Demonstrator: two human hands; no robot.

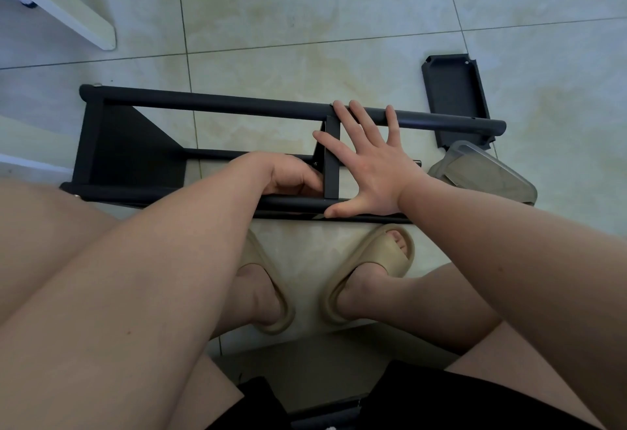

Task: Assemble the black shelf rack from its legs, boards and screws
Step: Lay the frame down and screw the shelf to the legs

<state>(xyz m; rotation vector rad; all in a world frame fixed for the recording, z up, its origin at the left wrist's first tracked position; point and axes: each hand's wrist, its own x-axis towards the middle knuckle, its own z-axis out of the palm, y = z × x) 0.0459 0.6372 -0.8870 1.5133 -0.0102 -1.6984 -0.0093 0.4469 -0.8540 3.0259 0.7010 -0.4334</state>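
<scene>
The half-built black rack (129,154) lies on its side on the tiled floor (305,39). The left hand (288,175) curls against the middle board (331,158); I cannot tell what it pinches. The right hand (369,161) is spread flat, fingers on the far leg (237,107) and thumb on the near leg (291,204). A loose board (454,90) lies at the right.

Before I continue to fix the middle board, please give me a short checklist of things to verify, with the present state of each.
1. Rack lies on its side on the floor: ok.
2. Right hand, fingers straight, presses the far leg and the near leg: ok.
3. Left hand holds a screw at the middle board: cannot tell, the curled fingers hide it.
4. End board sits between the legs: ok.
5. Spare board lies nearby on the floor: ok.
6. Screws left in the clear container: cannot tell.
</scene>
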